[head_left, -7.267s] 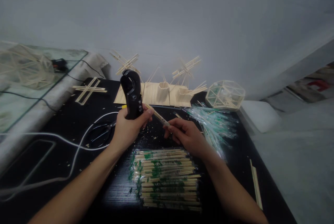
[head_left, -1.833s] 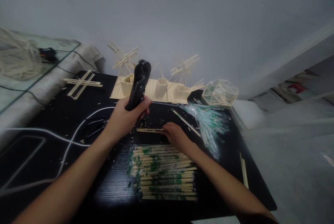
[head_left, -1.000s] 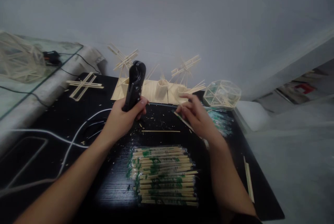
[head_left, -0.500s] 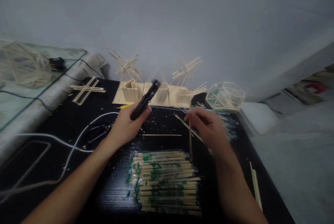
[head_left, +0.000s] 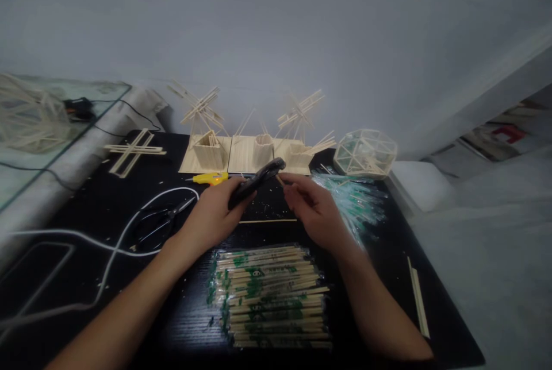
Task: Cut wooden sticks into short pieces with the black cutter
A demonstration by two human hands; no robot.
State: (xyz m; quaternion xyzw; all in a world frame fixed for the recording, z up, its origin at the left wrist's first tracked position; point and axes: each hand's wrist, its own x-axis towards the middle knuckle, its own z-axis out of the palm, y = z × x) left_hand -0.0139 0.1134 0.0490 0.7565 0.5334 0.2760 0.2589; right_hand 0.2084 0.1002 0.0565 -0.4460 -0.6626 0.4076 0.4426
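My left hand is closed around a black hand tool, its head pointing up and to the right; its exact kind is hard to make out. Pinched in the fingers of my right hand is a thin wooden chopstick, its tip at the head of the tool; most of the stick is hidden by the hand. Below both hands lies a loose stick on the black table. Nearer to me is a pile of chopsticks in clear and green wrappers.
A yellow glue gun lies behind my left hand, black scissors and a white cable to the left. Stick models on wooden bases line the wall. Empty wrappers and a stick dome are at right.
My right hand has moved left, bringing the chopstick up to the tool's head. The tool has tilted lower and to the right in my left hand.
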